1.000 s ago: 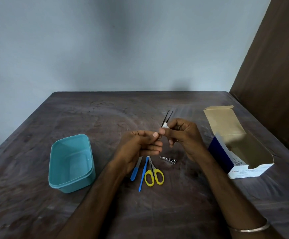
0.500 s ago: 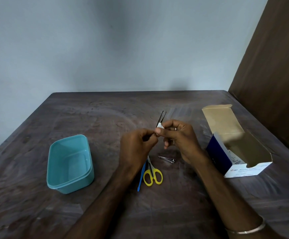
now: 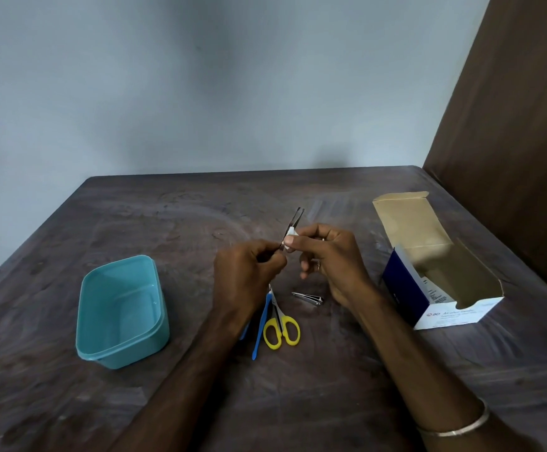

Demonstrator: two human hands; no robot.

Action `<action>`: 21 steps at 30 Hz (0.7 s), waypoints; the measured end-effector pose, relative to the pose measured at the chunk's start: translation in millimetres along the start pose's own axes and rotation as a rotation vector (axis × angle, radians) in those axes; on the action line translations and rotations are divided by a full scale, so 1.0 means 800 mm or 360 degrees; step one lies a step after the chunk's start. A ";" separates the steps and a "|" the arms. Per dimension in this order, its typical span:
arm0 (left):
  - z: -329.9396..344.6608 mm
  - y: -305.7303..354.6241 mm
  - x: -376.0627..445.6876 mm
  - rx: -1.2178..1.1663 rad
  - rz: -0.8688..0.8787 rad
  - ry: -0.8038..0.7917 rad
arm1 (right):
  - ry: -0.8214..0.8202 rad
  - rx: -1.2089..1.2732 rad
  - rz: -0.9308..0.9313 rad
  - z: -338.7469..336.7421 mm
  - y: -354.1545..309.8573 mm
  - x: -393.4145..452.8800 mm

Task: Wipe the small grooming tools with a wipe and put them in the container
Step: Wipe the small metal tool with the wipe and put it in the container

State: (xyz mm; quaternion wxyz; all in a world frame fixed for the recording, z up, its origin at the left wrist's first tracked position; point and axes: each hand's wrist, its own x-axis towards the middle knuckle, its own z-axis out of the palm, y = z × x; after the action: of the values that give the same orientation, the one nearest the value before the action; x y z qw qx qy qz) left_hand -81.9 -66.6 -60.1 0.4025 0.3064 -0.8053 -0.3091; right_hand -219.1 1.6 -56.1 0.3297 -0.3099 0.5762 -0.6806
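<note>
Wiping tweezers [image 3: 295, 223] above the table [image 3: 200, 207], a person's left hand [image 3: 249, 269] grips their base while the right hand [image 3: 330, 256] pinches a wipe [image 3: 290, 241] around them; scissors [image 3: 280, 324], clippers [image 3: 308, 297] and a blue tool [image 3: 260, 331] wait beside the apparently empty container [image 3: 122, 308].

Glossy teal plastic container [image 3: 120, 313], shiny metal tweezers [image 3: 295, 220], matt worn table [image 3: 167, 216], seemingly wood

A plain room in a home, it seems: a worn dark wooden counter [image 3: 167, 207] against a bare pale blue wall [image 3: 200, 76], with a brown wooden panel [image 3: 510, 125] at 2 o'clock.
</note>
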 end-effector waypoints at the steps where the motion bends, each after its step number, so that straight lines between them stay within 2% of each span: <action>1: 0.000 0.000 0.000 0.0006 0.0002 -0.0011 | 0.0024 0.0015 -0.0002 0.000 -0.001 0.000; 14: -0.004 0.001 0.000 -0.0259 -0.0130 -0.0188 | 0.0096 0.0193 -0.0076 -0.009 -0.010 0.002; 21: -0.007 -0.002 0.000 -0.0210 -0.0138 -0.0190 | 0.0090 0.0191 -0.0065 -0.006 -0.010 0.000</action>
State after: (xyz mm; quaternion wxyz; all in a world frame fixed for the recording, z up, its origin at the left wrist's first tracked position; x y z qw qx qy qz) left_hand -76.7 -68.9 -58.7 0.3594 0.2949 -0.7916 -0.3964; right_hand -223.9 5.1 -49.1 0.3173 -0.2818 0.5370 -0.7291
